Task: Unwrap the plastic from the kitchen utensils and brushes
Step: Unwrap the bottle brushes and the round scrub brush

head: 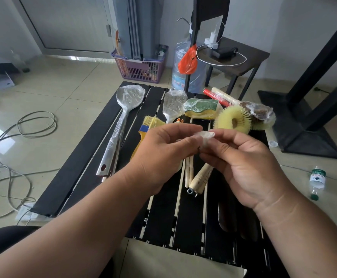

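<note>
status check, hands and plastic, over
Left hand and right hand both pinching a plastic wad above the table. Metal spatula and sponge still wrapped. Nothing in the way.

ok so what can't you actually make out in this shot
All in the head view:
- Middle of the slotted spatula: the left hand covers it.
- Upper parts of the wooden handles: both hands hide what they belong to.
- Plastic wad: pinched between both hands' fingers, which item it came off is unclear.
- Bottle label on the floor: too small to read.
- Dark objects near the right wrist: dim, unidentifiable.
</note>
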